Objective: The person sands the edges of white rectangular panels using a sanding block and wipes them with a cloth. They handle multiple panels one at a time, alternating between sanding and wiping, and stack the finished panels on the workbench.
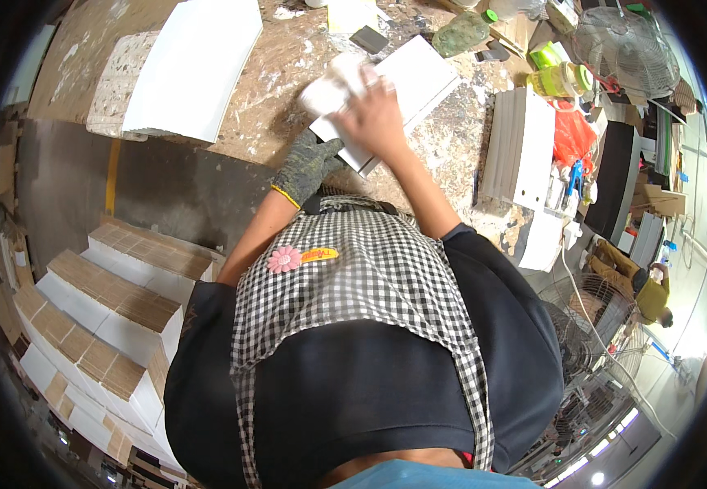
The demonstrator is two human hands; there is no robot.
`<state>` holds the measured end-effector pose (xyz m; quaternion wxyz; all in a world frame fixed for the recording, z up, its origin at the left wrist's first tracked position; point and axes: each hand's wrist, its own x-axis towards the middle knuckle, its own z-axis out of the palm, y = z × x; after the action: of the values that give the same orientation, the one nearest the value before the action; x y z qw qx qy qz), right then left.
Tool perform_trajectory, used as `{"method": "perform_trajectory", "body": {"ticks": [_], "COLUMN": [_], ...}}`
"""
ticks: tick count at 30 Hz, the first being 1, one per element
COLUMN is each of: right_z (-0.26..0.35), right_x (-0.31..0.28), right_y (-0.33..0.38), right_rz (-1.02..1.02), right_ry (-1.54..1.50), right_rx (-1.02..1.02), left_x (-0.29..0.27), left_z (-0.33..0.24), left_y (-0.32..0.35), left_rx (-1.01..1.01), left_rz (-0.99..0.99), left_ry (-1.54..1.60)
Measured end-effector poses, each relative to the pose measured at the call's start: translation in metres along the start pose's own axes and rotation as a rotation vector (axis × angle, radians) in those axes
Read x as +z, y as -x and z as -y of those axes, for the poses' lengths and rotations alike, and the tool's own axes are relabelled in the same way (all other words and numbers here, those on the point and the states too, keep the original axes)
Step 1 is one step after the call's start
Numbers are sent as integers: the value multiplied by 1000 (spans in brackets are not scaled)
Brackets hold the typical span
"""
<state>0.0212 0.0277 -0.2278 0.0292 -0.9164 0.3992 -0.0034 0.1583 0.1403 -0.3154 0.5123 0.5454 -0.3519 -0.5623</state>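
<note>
- The white panel lies flat on the worktop near its front edge, just ahead of the person's checked apron.
- The right hand — bare — presses a crumpled white cloth down on the panel's left end; its fingers are curled over the cloth, holding it.
- The left hand, in a dark grey glove, rests against the panel's near corner, fingers spread narrowly; I cannot tell whether it grips the edge or only steadies it.
- The panel looks stiff and fairly light — a smooth painted face that is probably slippery, with corners likely to chip. My judgement: best taken by its two long edges, not by the face.
- The cloth is soft and limp, and bunches in the palm.
- Around it: a larger white board to the left, a stack of white panels to the right, a green bottle beyond, and stacked white-and-brown panels on the floor at left.
</note>
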Motion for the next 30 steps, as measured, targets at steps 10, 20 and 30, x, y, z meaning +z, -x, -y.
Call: {"method": "perform_trajectory", "body": {"ticks": [10, 20, 30], "right_z": [-86, -143, -143], "right_x": [4, 72, 94], "right_y": [124, 262, 267], "right_rz": [-372, 104, -173], "right_ry": [-557, -41, -443], "right_rx": [652, 1206, 1456], "left_x": [-5, 9, 18], "left_z": [-30, -66, -54], "left_y": [35, 12, 15], "left_rx": [140, 3, -190], "left_rz": [59, 106, 67], "left_ry": [-234, -547, 23]}}
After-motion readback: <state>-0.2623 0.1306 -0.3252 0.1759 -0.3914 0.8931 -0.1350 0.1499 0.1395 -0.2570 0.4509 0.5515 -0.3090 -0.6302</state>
